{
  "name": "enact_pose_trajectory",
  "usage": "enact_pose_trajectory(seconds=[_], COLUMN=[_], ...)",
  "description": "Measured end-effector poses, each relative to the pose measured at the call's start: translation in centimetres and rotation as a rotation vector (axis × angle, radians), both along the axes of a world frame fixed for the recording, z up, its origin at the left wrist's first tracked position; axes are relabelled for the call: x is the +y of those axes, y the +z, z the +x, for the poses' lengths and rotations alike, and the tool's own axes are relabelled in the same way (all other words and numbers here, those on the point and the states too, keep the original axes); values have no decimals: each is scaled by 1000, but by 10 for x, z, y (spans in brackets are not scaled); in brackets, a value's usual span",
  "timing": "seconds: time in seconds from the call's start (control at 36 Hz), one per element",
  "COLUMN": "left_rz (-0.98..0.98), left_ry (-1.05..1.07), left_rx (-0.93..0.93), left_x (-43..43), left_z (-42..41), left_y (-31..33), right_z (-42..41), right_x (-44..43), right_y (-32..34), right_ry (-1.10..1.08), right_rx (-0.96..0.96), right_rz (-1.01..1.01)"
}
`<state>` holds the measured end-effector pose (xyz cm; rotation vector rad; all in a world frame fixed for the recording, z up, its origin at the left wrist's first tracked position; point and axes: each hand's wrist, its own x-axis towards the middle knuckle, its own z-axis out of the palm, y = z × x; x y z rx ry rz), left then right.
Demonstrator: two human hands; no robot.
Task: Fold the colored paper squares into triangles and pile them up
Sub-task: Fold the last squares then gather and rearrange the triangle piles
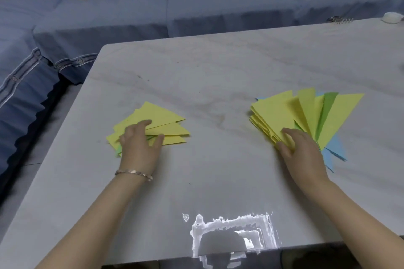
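Head view: left hand (140,145), fingers spread flat, steadies triangle pile (169,130) at 9 o'clock; right hand (303,148), fingers loosely flat, rests on fanned paper stack (275,113) at 3 o'clock, probably to draw next sheet.

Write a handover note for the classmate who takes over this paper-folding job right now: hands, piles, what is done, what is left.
Hands: the left hand rests open on the left pile of mostly yellow triangles. The right hand lies on the near corner of the fanned right pile of yellow, green and blue; whether it pinches is unclear.
Done: all paper in view is folded into triangles; no flat squares show.
Left: probably square up the fan and join both piles on the table.
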<state>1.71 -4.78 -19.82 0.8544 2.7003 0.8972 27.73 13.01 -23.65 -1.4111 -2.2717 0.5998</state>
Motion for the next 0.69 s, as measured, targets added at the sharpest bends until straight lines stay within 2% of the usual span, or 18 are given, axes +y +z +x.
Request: enact_pose_trajectory(seconds=[0.08,0.17,0.22,0.31,0.5,0.61,0.69], left_rz=[130,222,242,237,247,415,525], left_ry=[-102,-165,-178,-204,-203,-73,-98], left_rx=[-115,-378,-567,-668,-794,-1149,-1378], left_x=[8,22,33,44,58,65,63], left_z=[31,63,80,96,111,111,104], left_y=[-1,1,2,-1,1,22,36], right_z=[-4,-8,-11,-15,-17,-22,-27], right_x=[-4,-12,-18,-26,-23,-25,-37], right_y=[7,12,13,19,26,39,44], right_ry=[-24,-73,-89,-119,-19,178,392], right_rx=[174,355,445,527,538,459,425], right_rz=[-29,-142,-177,-132,293,586,657])
